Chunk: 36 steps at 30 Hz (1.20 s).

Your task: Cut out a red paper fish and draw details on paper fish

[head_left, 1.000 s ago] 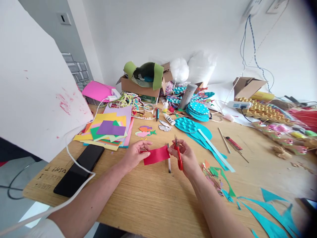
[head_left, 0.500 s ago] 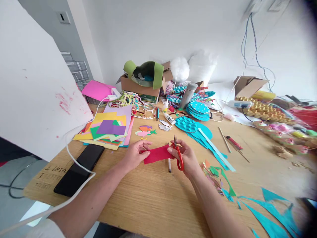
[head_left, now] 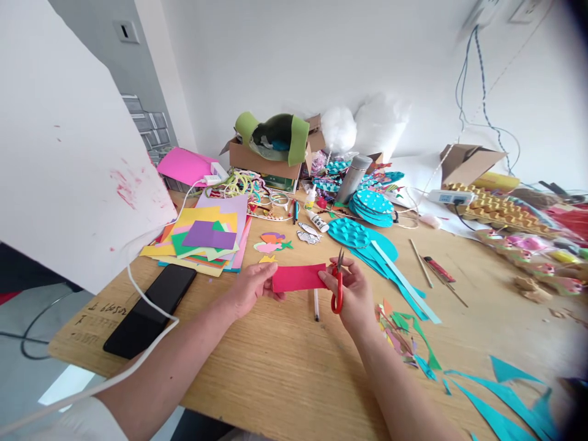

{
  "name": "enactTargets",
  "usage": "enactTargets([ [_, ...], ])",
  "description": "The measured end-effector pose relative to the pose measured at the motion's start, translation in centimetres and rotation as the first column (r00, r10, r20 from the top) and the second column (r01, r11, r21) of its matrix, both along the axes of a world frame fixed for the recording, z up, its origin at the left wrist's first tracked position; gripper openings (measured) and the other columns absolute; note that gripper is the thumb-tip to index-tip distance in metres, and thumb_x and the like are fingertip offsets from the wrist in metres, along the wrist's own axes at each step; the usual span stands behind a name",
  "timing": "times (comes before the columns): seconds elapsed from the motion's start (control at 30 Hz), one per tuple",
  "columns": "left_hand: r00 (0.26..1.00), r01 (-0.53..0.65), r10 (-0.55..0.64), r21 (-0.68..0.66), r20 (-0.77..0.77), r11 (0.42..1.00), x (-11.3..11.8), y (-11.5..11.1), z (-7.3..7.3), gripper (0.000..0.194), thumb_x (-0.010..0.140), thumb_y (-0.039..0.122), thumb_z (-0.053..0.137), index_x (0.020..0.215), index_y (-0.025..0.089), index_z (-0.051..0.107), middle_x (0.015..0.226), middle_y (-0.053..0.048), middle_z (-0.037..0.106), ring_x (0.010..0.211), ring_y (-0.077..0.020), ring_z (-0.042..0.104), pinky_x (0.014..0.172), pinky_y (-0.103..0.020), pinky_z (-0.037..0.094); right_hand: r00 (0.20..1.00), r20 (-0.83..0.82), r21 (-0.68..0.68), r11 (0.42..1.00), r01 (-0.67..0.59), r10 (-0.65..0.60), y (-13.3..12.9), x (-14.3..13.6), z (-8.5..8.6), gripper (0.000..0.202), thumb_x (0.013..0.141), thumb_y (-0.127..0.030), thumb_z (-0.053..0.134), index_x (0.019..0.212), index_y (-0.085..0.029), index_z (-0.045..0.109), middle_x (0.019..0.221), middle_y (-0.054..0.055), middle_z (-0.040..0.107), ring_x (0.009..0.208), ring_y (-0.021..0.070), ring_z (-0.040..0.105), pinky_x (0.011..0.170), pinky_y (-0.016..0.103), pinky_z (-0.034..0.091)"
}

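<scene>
A red strip of paper (head_left: 298, 277) is stretched between both hands above the wooden table. My left hand (head_left: 252, 288) pinches its left end, thumb on top. My right hand (head_left: 351, 291) holds the strip's right end between thumb and finger, and also has red-handled scissors (head_left: 339, 285) in it, blades pointing up and away. Under the strip lies a pen (head_left: 316, 305), partly hidden. Beyond the hands are small coloured fish cut-outs (head_left: 269, 247) and white fish cut-outs with drawn lines (head_left: 308, 234).
Coloured sheets (head_left: 210, 235) and a black phone (head_left: 151, 309) lie at left, with a white cable (head_left: 151, 343) crossing near my left arm. Blue discs (head_left: 348, 233), paper scraps (head_left: 402, 331) and sticks (head_left: 421, 262) lie at right. A metal flask (head_left: 353, 179) stands behind.
The red strip has turned from slanted to nearly level and lies flatter to view. My left fingers have shifted under its left end. The scissors have moved slightly right with my right hand.
</scene>
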<state>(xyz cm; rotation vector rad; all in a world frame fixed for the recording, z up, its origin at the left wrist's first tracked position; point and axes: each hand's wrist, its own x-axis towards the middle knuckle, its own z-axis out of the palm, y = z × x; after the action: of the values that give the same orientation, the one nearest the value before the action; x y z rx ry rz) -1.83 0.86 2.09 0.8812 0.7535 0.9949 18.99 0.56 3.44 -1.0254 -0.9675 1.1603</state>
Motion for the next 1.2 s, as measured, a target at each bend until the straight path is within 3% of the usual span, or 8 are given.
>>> enactTargets([
  [0.17,0.987,-0.034,0.033,0.000,-0.159,0.999,0.3,-0.2,-0.3,0.039,0.058,0.035,0.084,0.083,0.010,0.069,0.078,-0.008,0.071,0.056,-0.0149,0.063,0.058,-0.029,0.052,0.999,0.048,0.020,1.000,-0.015,0.014,-0.1,-0.3,-0.1,0.049,0.054,-0.026,0.088,0.092,-0.023,0.057,0.072,-0.003,0.065,0.067,0.0149,0.061,0.064,0.028,0.048],
  [0.67,0.976,-0.095,0.095,0.010,-0.197,0.995,0.3,-0.2,-0.2,0.034,0.057,0.033,0.081,0.080,0.011,0.067,0.074,-0.006,0.070,0.055,-0.0146,0.062,0.057,-0.028,0.049,0.998,0.061,0.025,1.000,-0.006,0.004,0.0,-0.4,-0.6,0.048,0.056,-0.028,0.088,0.092,-0.022,0.057,0.073,-0.001,0.067,0.067,0.0152,0.062,0.064,0.029,0.048],
  [0.87,0.956,0.090,-0.078,0.030,-0.282,0.995,0.3,-0.4,-0.3,0.033,0.060,0.033,0.080,0.081,0.012,0.067,0.070,-0.004,0.067,0.061,-0.0142,0.060,0.063,-0.027,0.047,1.000,0.023,0.078,0.997,0.019,-0.021,-0.1,-0.4,-0.2,0.044,0.060,-0.029,0.086,0.092,-0.023,0.056,0.070,-0.003,0.065,0.065,0.0142,0.061,0.064,0.029,0.049],
  [1.07,0.848,0.332,-0.239,0.123,-0.472,0.935,0.3,-0.7,-0.7,0.023,0.066,0.033,0.075,0.072,0.013,0.066,0.062,0.001,0.060,0.057,-0.0117,0.050,0.055,-0.022,0.033,0.989,0.129,0.111,0.990,-0.090,0.076,-1.1,-1.1,0.0,0.043,0.062,-0.028,0.084,0.093,-0.024,0.055,0.071,-0.003,0.063,0.064,0.0149,0.059,0.061,0.028,0.048],
  [1.13,0.831,0.358,-0.243,0.147,-0.500,0.922,0.3,-0.7,-0.7,0.021,0.069,0.033,0.074,0.071,0.014,0.067,0.061,0.002,0.059,0.056,-0.0117,0.049,0.053,-0.022,0.032,0.973,0.198,0.114,0.984,-0.138,0.114,-1.3,-1.3,0.0,0.041,0.065,-0.030,0.082,0.095,-0.024,0.054,0.074,-0.002,0.064,0.067,0.0160,0.060,0.062,0.028,0.048],
  [1.2,0.860,0.295,-0.190,0.159,-0.473,0.942,0.1,-0.6,-0.7,0.021,0.068,0.034,0.075,0.072,0.014,0.068,0.064,0.001,0.061,0.059,-0.0135,0.052,0.057,-0.023,0.035,0.949,0.296,0.121,0.981,-0.153,0.111,-1.2,-1.3,-0.1,0.038,0.071,-0.032,0.077,0.098,-0.024,0.052,0.077,0.000,0.064,0.069,0.0169,0.060,0.062,0.028,0.047],
])
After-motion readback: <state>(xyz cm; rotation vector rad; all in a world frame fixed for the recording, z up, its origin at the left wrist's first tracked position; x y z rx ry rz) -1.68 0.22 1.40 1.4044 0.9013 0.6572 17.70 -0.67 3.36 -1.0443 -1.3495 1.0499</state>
